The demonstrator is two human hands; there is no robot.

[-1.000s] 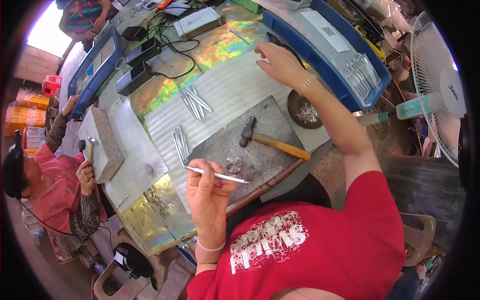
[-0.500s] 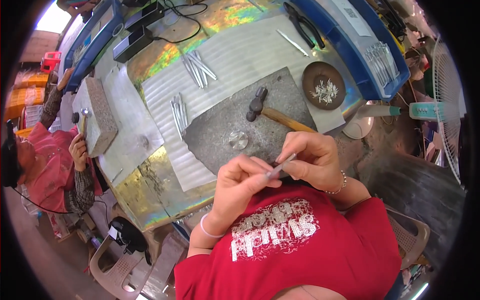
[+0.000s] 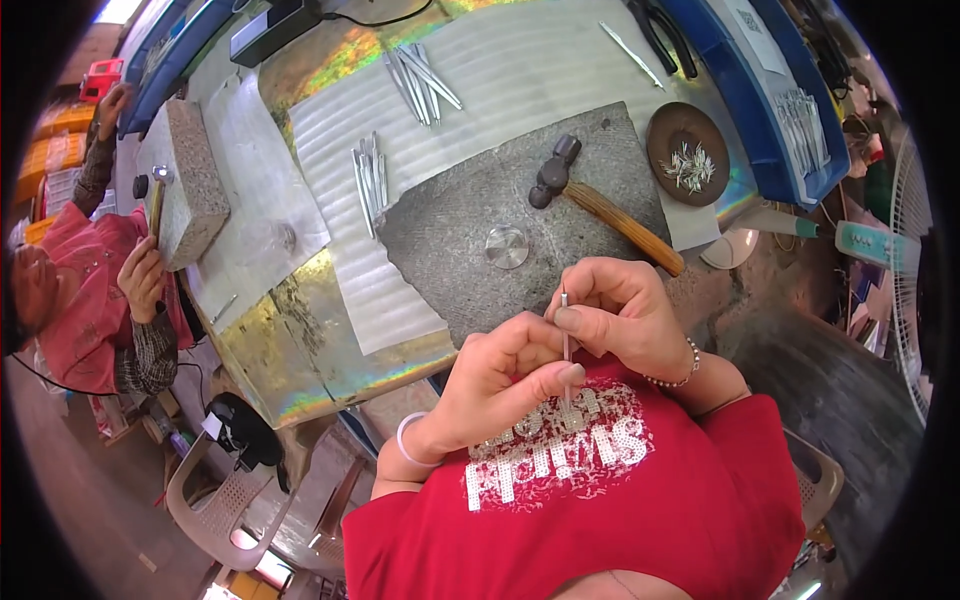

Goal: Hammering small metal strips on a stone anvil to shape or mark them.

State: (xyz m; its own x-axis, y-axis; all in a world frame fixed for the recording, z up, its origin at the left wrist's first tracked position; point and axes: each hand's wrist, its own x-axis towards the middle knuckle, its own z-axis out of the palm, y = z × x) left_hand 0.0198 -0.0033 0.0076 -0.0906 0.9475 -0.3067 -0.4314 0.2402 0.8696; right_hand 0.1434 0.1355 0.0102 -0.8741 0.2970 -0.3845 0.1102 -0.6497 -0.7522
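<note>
Close to my red shirt, both hands pinch one thin silvery metal strip (image 3: 567,345), which stands nearly upright. My right hand (image 3: 622,312) has thumb and fingers closed on its upper part. Lower down, my left hand (image 3: 510,375) is closed on it between thumb and fingertips. Just beyond the hands, a grey stone slab (image 3: 470,210) bears a round shiny metal disc (image 3: 507,246). On the slab's right lies a hammer (image 3: 610,217) with a wooden handle, its head pointing away from me. Past it, a brown bowl (image 3: 662,178) holds small silvery slivers.
Two bundles of metal strips (image 3: 422,80) (image 3: 369,180) lie on white foam sheeting. Black pliers (image 3: 665,38) and a single strip (image 3: 632,55) lie at the far right, beside a blue bin (image 3: 750,150). On the left, a co-worker (image 3: 95,290) holds a hammer by a stone block (image 3: 190,185). A fan (image 3: 905,270) stands right.
The strip has turned from slanted to nearly upright between my fingers. My view has shifted, so the slab and hammer sit farther right. The co-worker's far hand has risen by the blue bin.
</note>
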